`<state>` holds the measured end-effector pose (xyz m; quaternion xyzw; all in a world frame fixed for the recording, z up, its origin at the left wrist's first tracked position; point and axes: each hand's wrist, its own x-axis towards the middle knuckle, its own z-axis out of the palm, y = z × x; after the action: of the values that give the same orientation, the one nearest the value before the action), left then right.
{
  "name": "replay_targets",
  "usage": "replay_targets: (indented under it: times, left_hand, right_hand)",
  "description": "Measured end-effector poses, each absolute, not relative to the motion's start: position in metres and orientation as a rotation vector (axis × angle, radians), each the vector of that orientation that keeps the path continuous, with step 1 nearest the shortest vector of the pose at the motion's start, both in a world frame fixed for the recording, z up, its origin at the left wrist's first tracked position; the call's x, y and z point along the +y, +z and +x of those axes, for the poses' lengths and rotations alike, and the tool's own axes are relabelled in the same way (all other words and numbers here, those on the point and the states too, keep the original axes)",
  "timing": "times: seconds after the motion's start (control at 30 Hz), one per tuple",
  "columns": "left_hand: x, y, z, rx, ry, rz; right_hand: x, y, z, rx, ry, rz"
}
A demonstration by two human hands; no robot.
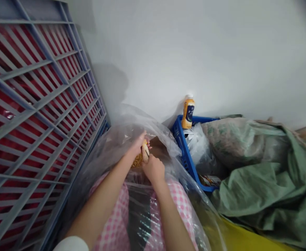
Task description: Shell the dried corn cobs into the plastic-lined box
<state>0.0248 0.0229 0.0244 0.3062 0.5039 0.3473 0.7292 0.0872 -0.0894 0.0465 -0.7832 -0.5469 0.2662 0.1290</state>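
Note:
My left hand (140,141) is closed around the upper end of a pale yellow corn cob (145,146). From below, my right hand (154,169) grips the cob's lower part, its fingers wrapped and its thumb side toward the cob. A small dark, slim piece shows against the cob beside the right hand; what it is I cannot make out. Beneath the hands lie loose golden kernels (137,161), inside a brown cardboard box (160,148) partly hidden by the arms. A large clear plastic bag (128,118) spreads around the box and over the pink checked legs.
A tall grey-blue plastic crate (68,83) with red material inside rises at left. At right stands a blue basket (185,153) with plastic bags and an orange bottle (188,111). Green cloth (257,188) drapes beside it. Behind is a white wall (207,52).

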Motion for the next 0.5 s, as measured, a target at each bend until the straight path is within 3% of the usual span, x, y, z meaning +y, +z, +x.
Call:
replay_targets:
  times: [0.33,0.5]
  left_hand:
    - [0.014,0.041,0.026,1.028,0.788,0.656]
    - [0.013,0.043,0.025,1.007,0.954,0.687]
  right_hand:
    - [-0.083,0.027,0.085,-1.09,1.475,-1.613]
    - [-0.085,0.035,0.085,-0.897,1.627,-1.389]
